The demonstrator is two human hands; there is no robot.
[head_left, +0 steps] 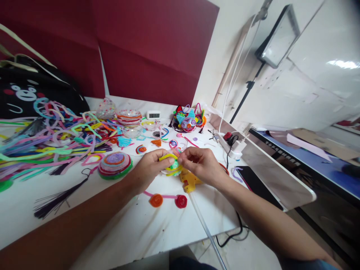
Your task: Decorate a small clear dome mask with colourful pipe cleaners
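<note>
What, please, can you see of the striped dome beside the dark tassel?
The dome is low and rounded, with a purple top ringed in orange, more bands beneath, including red, and green along the base. It looks like coiled fuzzy cord. It sits green edge down on the white table, left of the left hand, which does not hold it. Whether the nearby tassel touches it is unclear.

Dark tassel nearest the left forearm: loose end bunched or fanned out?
Fanned out: the dark tassel shows separate strands spreading apart toward that end.
</note>
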